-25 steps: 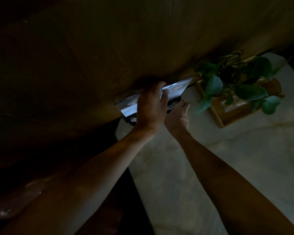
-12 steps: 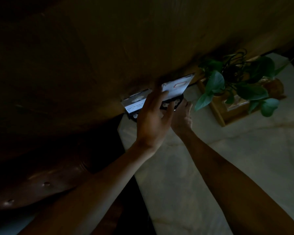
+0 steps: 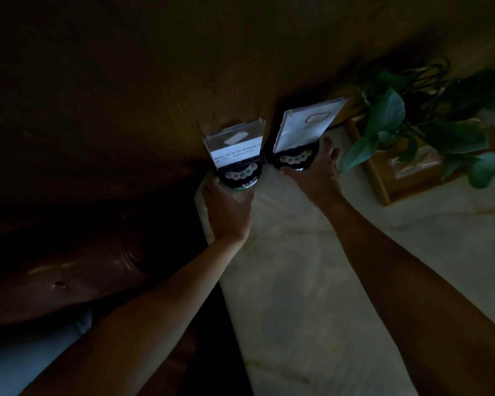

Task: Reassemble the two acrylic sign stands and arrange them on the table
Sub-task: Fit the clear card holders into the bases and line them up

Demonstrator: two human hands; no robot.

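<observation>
Two acrylic sign stands stand side by side at the far corner of the pale marble table [image 3: 312, 281], against a dark wooden wall. The left sign stand [image 3: 235, 145] has a clear panel with a white card in a round black base. My left hand [image 3: 229, 207] grips that base from the near side. The right sign stand [image 3: 306, 127] has a taller tilted panel in its own black base. My right hand [image 3: 317, 172] holds this base, fingers curled around its right edge.
A leafy green plant [image 3: 429, 121] in a wooden box [image 3: 383, 178] stands just right of the right stand. The table's left edge runs close beside the left stand. A dark brown leather seat [image 3: 69, 270] lies to the left, below the table.
My left hand has come off the top of the panels and dropped to the left stand's base. The two stands, earlier overlapping, now stand apart side by side.
</observation>
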